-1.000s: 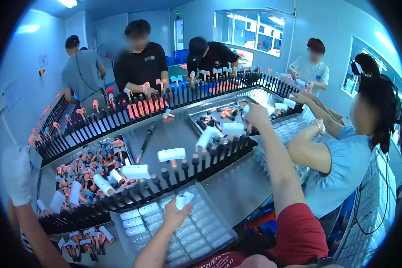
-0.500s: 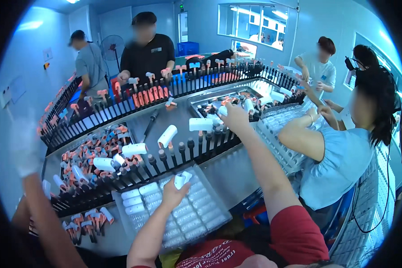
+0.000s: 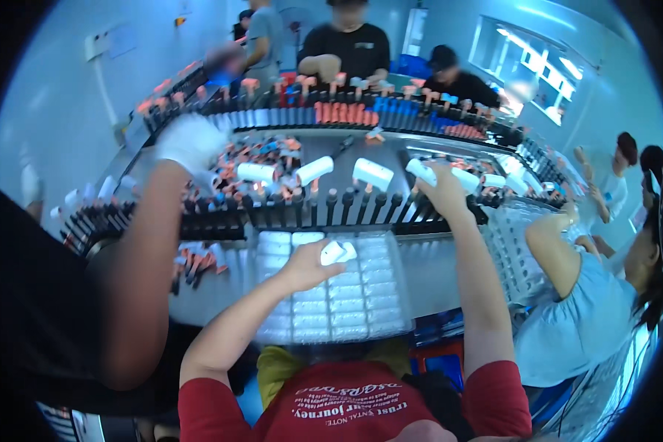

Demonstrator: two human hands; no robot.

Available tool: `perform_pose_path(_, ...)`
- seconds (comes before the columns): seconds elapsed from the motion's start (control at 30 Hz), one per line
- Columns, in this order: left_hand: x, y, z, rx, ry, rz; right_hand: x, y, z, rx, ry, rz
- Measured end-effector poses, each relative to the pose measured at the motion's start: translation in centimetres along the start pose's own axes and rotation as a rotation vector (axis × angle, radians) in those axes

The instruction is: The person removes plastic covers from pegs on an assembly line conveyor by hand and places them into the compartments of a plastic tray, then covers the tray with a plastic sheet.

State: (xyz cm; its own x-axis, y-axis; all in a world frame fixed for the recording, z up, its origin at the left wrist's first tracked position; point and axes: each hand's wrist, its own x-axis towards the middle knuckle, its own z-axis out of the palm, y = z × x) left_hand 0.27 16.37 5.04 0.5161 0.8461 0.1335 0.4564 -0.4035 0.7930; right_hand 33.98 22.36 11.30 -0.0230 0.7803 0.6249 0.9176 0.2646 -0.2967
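Note:
My left hand (image 3: 302, 268) is closed around a couple of short white plastic tubes (image 3: 337, 253), held above a clear plastic tray (image 3: 324, 337). The tray is divided into rows of small compartments; white tubes (image 3: 274, 239) show in its far left part. Farther off to the right, my right hand (image 3: 447, 193) is closed on another white tube (image 3: 421, 171) at the row of black upright pegs (image 3: 331, 210). To the left of that hand, more white tubes (image 3: 373, 174) sit tilted on pegs.
A co-worker's white-gloved hand (image 3: 191, 144) reaches over the pegs on the left. Behind them lies a heap of orange and grey parts (image 3: 272, 153). Loose orange-and-dark parts (image 3: 199, 261) lie left of my tray. A person in light blue (image 3: 582, 317) works close on my right.
The view has turned to the left and levelled. The co-worker's gloved hand has come in over the pegs from the left. My hands still grip white tubes.

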Motion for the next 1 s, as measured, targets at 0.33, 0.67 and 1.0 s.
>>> perform_pose_path(0.33,-13.1,-8.0,-3.0,-0.361,0.584,-0.280,-7.6,-10.0,4.4,0.359,-0.479,-0.019)
perform_pose_path(0.67,-12.2,-7.5,-1.5,-0.181,0.722,-0.286,-5.4,-15.2,17.6,0.009,-0.569,-0.274)
perform_pose_path(1.0,-12.6,-8.9,-0.8,-0.289,0.743,-0.289,-5.9,-15.5,18.4,-0.011,-0.423,-0.408)
